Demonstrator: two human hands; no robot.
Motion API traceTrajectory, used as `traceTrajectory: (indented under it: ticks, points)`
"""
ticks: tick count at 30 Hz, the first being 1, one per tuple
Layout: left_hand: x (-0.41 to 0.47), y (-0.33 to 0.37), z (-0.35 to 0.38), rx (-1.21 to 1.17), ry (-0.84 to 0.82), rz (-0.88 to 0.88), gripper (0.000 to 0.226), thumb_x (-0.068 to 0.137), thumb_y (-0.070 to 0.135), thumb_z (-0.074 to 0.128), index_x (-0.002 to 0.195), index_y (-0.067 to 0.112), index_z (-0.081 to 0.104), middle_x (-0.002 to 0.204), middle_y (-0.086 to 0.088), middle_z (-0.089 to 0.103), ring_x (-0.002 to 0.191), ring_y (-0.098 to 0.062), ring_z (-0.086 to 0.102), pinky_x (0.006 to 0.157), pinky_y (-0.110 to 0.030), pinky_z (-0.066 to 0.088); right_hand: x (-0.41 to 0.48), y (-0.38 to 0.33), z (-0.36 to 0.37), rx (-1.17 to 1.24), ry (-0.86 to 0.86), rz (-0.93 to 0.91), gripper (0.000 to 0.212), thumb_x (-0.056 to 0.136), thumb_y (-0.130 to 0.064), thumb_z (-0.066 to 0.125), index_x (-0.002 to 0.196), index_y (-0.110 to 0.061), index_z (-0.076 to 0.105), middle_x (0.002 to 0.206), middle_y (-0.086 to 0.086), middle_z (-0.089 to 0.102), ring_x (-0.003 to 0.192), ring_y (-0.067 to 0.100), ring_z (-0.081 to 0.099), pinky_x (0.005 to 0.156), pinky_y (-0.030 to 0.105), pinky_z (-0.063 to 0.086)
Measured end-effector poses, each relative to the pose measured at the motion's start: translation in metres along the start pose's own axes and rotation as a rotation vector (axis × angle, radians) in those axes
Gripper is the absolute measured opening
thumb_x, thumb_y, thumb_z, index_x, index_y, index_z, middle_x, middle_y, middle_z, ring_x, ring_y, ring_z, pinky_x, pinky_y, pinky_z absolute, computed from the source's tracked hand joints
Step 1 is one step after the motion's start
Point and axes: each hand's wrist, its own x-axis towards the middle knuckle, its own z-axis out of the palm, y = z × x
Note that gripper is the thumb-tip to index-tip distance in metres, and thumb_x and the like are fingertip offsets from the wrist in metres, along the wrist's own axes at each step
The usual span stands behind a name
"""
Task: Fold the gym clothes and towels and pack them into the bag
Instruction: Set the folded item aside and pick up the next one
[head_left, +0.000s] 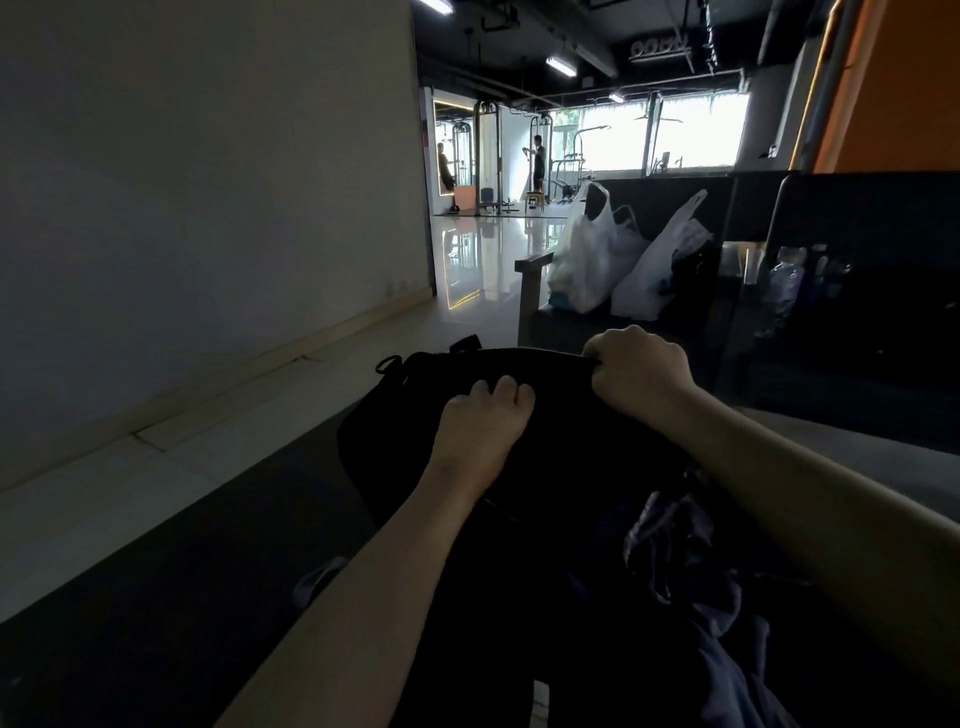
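A black bag (550, 447) lies in front of me on a dark surface, its strap loop at the far left end. My left hand (480, 423) rests on the bag's top with fingers curled into the fabric. My right hand (639, 369) is closed on the bag's far upper edge. Crumpled dark blue-grey clothing (691, 566) lies near me, right of the bag and under my right forearm. The bag's inside is too dark to see.
A dark mat (182, 613) runs along a pale tiled floor beside the white wall (208, 182). Two white plastic bags (618, 260) sit on a dark bench ahead. A dark partition with bottles (789, 286) stands right. Two persons exercise far off.
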Motion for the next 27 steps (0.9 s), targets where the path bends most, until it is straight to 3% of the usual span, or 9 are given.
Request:
traceTrajectory:
  ticks: [3,5,8,10,13,16,20,27]
  points:
    - [-0.003,0.005,0.015,-0.049,-0.146,-0.058,0.031,0.088,0.014,0.056,0.119,0.008,0.053,0.11,-0.013,0.059,0.085,-0.03,0.063,0.057,-0.034,0.046,-0.007,-0.001,0.005,0.045,-0.053,0.005,0.031,0.08,-0.015,0.052,0.105,-0.024,0.068,0.105,0.004,0.066,0.096,0.028,0.061,0.07,0.029,0.038]
    - [-0.009,0.003,0.02,-0.152,-0.239,-0.074,0.035,0.093,0.015,0.046,0.127,0.007,0.047,0.121,-0.015,0.053,0.097,-0.033,0.06,0.07,-0.037,0.048,-0.015,-0.004,0.012,0.056,-0.1,-0.019,0.026,0.084,-0.026,0.054,0.107,-0.024,0.067,0.109,0.004,0.065,0.099,0.026,0.061,0.072,0.03,0.041]
    - [-0.02,-0.008,0.013,-0.295,-0.261,-0.1,0.027,0.09,0.02,0.053,0.114,0.008,0.056,0.115,-0.011,0.054,0.099,-0.031,0.059,0.077,-0.037,0.046,-0.028,-0.01,0.023,0.008,-0.191,-0.089,0.043,0.08,-0.056,0.059,0.106,-0.023,0.063,0.106,0.0,0.063,0.098,0.022,0.059,0.073,0.031,0.043]
    - [-0.029,-0.017,0.008,-0.292,-0.276,-0.062,0.018,0.089,0.022,0.055,0.099,0.009,0.06,0.108,-0.007,0.055,0.099,-0.027,0.058,0.077,-0.036,0.046,-0.037,-0.014,0.034,-0.068,-0.229,-0.135,0.061,0.072,-0.064,0.063,0.115,-0.022,0.057,0.113,0.001,0.06,0.106,0.021,0.056,0.079,0.033,0.043]
    - [-0.037,-0.025,0.004,-0.035,-0.393,0.09,0.025,0.093,0.028,0.05,0.107,0.013,0.064,0.116,-0.005,0.054,0.112,-0.023,0.048,0.091,-0.036,0.036,-0.047,-0.018,0.053,-0.154,-0.235,-0.165,0.072,0.073,-0.058,0.066,0.13,-0.02,0.046,0.128,0.003,0.052,0.121,0.024,0.047,0.091,0.038,0.04]
    - [-0.041,-0.024,0.009,0.136,-0.452,0.129,0.029,0.094,0.03,0.048,0.115,0.015,0.062,0.124,-0.006,0.052,0.12,-0.024,0.04,0.097,-0.038,0.03,-0.049,-0.021,0.065,-0.161,-0.15,-0.149,0.058,0.082,-0.041,0.063,0.131,-0.017,0.042,0.13,0.005,0.05,0.12,0.026,0.047,0.091,0.038,0.042]
    - [-0.045,-0.019,0.02,0.143,-0.424,0.194,0.029,0.095,0.025,0.045,0.119,0.013,0.055,0.124,-0.006,0.053,0.12,-0.024,0.039,0.097,-0.037,0.028,-0.044,-0.022,0.074,-0.161,-0.106,-0.115,0.043,0.091,-0.025,0.055,0.13,-0.013,0.041,0.126,0.008,0.052,0.114,0.027,0.052,0.083,0.035,0.045]
    - [-0.049,-0.009,0.035,0.19,-0.514,0.23,0.029,0.099,0.029,0.04,0.117,0.013,0.058,0.117,-0.004,0.061,0.12,-0.021,0.04,0.098,-0.034,0.025,-0.041,-0.017,0.077,-0.108,-0.077,-0.069,0.042,0.09,-0.023,0.057,0.128,-0.012,0.041,0.122,0.008,0.053,0.108,0.027,0.055,0.074,0.033,0.046]
